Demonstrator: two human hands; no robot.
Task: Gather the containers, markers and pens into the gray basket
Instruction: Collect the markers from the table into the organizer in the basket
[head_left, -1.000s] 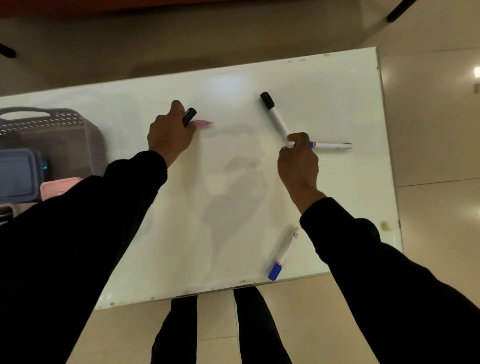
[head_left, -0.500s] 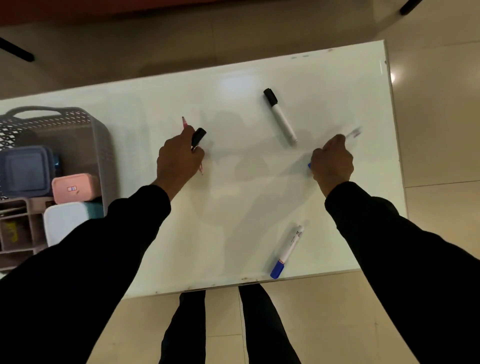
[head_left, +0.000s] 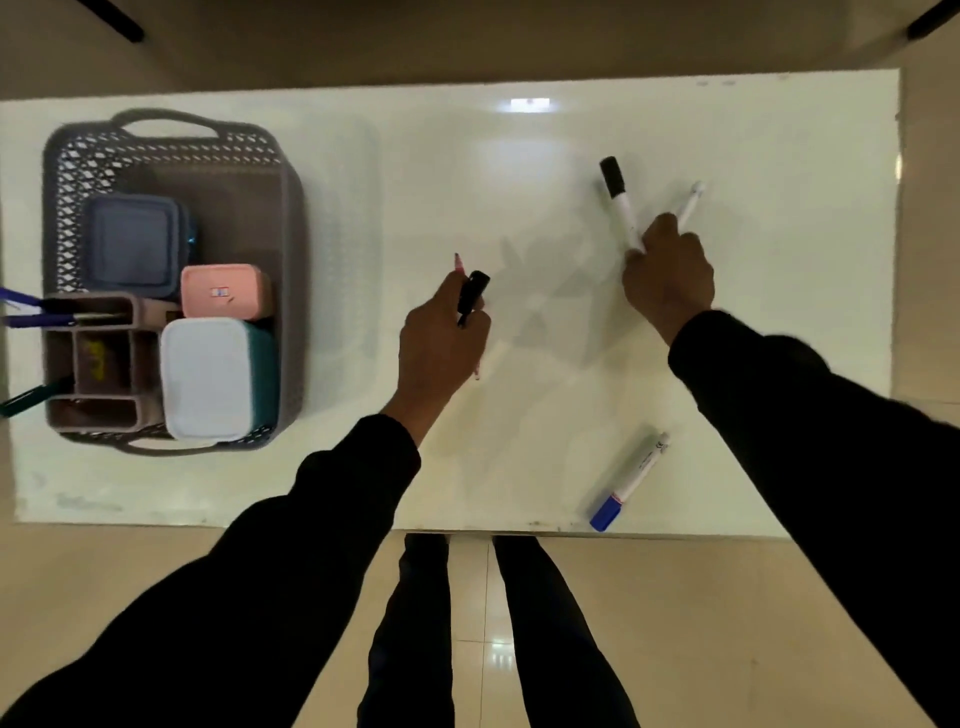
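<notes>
right hand moved onto black-capped marker, gripping white pen | left hand clamps black marker | blue-capped marker apart

Left hand: fingers curled, gripping a black-capped marker and a pink pen.
Right hand: fingers curled round a white pen, fingertips at a black-capped white marker.
Arms: extended forward, black sleeves.
</notes>
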